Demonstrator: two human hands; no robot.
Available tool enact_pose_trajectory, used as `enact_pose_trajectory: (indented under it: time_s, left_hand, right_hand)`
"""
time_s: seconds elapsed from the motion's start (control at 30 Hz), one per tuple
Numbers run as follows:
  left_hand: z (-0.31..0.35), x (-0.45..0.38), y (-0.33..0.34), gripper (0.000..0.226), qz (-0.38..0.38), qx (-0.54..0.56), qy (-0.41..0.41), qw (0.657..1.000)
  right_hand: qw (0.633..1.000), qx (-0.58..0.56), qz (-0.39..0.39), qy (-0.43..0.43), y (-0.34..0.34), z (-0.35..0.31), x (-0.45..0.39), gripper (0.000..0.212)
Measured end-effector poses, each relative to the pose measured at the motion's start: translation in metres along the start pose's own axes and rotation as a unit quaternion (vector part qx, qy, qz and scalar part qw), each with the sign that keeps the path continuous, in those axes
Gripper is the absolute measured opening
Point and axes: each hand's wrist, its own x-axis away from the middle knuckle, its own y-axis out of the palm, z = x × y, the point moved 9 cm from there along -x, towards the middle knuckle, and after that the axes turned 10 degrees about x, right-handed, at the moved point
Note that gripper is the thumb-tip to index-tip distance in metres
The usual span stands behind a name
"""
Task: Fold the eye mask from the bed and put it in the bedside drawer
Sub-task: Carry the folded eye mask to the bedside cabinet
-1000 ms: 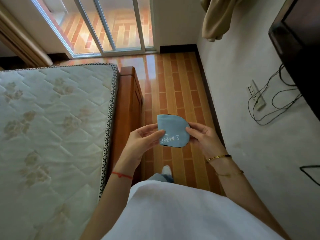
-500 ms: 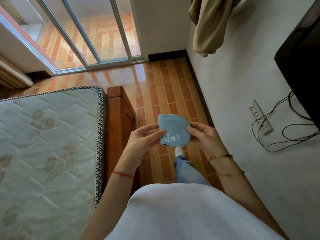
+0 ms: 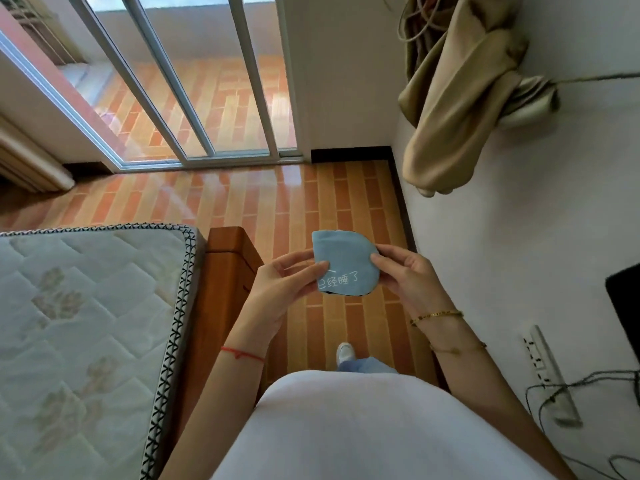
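Observation:
A light blue eye mask [image 3: 346, 263] with white characters is folded in half and held in front of me above the floor. My left hand [image 3: 282, 292] pinches its left edge with thumb and fingers. My right hand [image 3: 405, 275] grips its right edge. The bed [image 3: 90, 327] with its quilted mattress lies to my left, inside a wooden frame [image 3: 225, 271]. No bedside drawer is in view.
A striped wooden floor [image 3: 329, 202] runs ahead to sliding glass doors [image 3: 194, 98]. A beige garment [image 3: 460, 109] hangs on the white wall at right. A power strip [image 3: 545, 368] with dark cables and a black screen edge [image 3: 627, 306] are at the right.
The view has moved forward along the bed toward the glass doors, so the foot of the bed frame is nearer. Both hands still hold the folded mask the same way.

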Motion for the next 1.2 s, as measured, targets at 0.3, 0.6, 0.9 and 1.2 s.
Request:
enact_pose_trajectory:
  time_s: [0.3, 0.6, 0.9, 1.2]
  left_hand:
    - [0.048, -0.101, -0.005, 0.035, 0.054, 0.016, 0.003, 0.998]
    - [0.106, -0.222, -0.034, 0.042, 0.080, 0.047, 0.010, 0.996]
    - [0.214, -0.350, -0.099, 0.052, 0.113, 0.096, 0.039, 0.988]
    - [0.285, -0.434, -0.145, 0.033, 0.148, 0.139, 0.042, 0.978]
  right_hand:
    - [0.999, 0.026, -0.047, 0.010, 0.012, -0.049, -0.117, 0.019]
    - [0.994, 0.077, -0.074, 0.007, 0.053, -0.096, -0.255, 0.018]
    - [0.990, 0.088, -0.112, -0.007, 0.140, -0.174, -0.417, 0.017]
    - [0.986, 0.061, -0.151, 0.024, 0.209, -0.221, -0.528, 0.012]
